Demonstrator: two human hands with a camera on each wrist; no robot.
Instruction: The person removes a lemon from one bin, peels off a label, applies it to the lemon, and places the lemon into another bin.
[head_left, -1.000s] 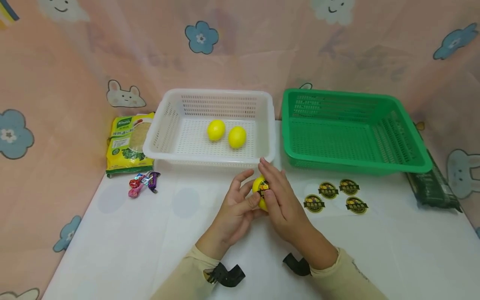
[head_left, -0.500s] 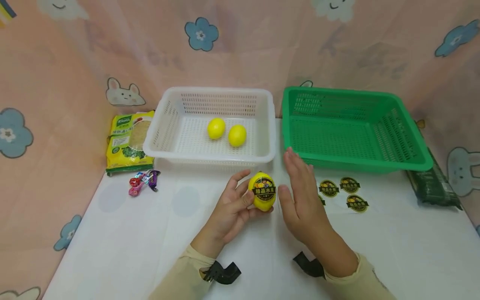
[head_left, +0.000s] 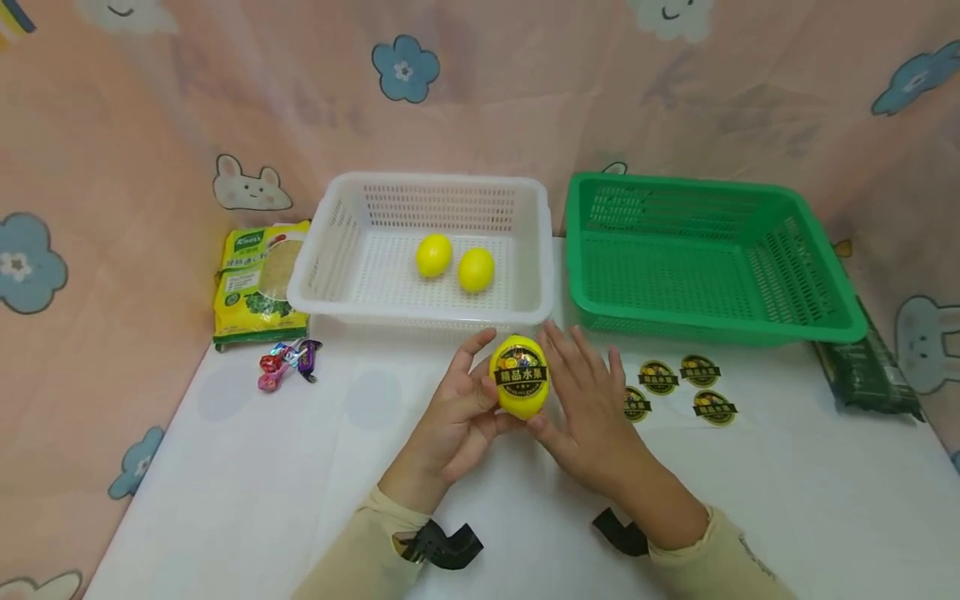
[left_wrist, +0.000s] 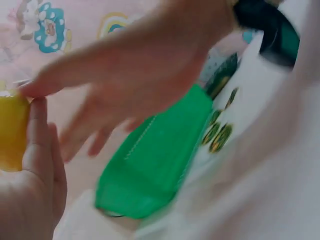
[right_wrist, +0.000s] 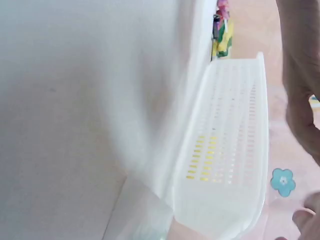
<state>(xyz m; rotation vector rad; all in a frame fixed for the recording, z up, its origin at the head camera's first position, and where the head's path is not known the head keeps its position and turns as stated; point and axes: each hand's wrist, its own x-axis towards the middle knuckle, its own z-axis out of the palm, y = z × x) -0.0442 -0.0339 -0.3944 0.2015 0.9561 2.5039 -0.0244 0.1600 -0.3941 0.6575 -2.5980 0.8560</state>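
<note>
A yellow lemon [head_left: 522, 407] with a round black-and-gold fruit sticker [head_left: 521, 375] facing up is held above the table in front of the baskets. My left hand [head_left: 457, 417] grips it from the left, thumb and fingers curled about its side and underside. Close against the lemon's right side is my right hand [head_left: 596, 429], its fingers fairly straight and its thumb at the lower edge. In the left wrist view, the right thumb reaches the lemon [left_wrist: 11, 132]. Two more lemons, one of them the nearer lemon [head_left: 476, 270], lie in the white basket [head_left: 420, 315].
A green basket [head_left: 720, 329] stands at the back right. Several loose stickers [head_left: 657, 377] lie before it, with a dark green packet [head_left: 870, 375] beside it. Left of the white basket are a yellow Knorr bag [head_left: 258, 287] and wrapped candies [head_left: 288, 362].
My right hand came off the lemon's sticker, moved right, then returned to the lemon's side. The sticker is now fully visible. My left hand has kept its grip and shifted slightly left.
</note>
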